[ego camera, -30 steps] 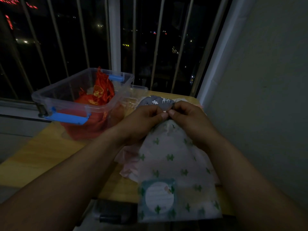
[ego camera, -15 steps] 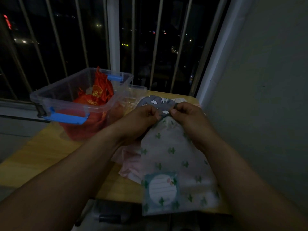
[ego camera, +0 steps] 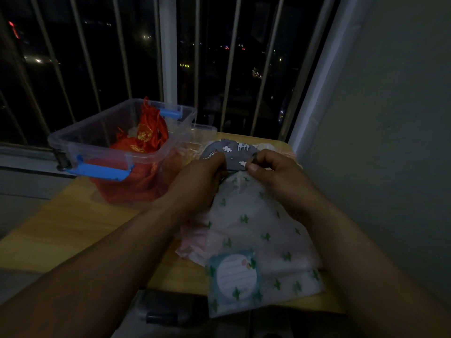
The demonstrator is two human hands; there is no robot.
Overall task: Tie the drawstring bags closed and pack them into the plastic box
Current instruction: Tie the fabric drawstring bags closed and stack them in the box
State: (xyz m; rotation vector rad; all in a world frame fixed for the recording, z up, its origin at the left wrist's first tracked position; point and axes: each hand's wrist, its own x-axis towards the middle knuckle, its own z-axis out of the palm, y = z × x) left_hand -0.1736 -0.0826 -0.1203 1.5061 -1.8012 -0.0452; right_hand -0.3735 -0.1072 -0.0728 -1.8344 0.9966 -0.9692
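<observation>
I see both hands pinched shut at the gathered neck of the cactus bag (ego camera: 256, 230): left hand (ego camera: 202, 181) on its left side, right hand (ego camera: 273, 176) on its right. The bag's body lies on the table (ego camera: 73, 223), trailing back from the grip (cord itself too dark to tell). The box (ego camera: 105, 145), left of the hands, holds red bags (ego camera: 144, 140).

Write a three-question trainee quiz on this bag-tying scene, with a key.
1. True or false: the plastic box already holds red bags.
2. Which bag are the left hand and right hand working at its neck? A grey cloud-print bag B cactus-print bag C red bag
3. Fill in: the box's latches are coloured ____.

Key: 1 true; 2 B; 3 blue
</observation>
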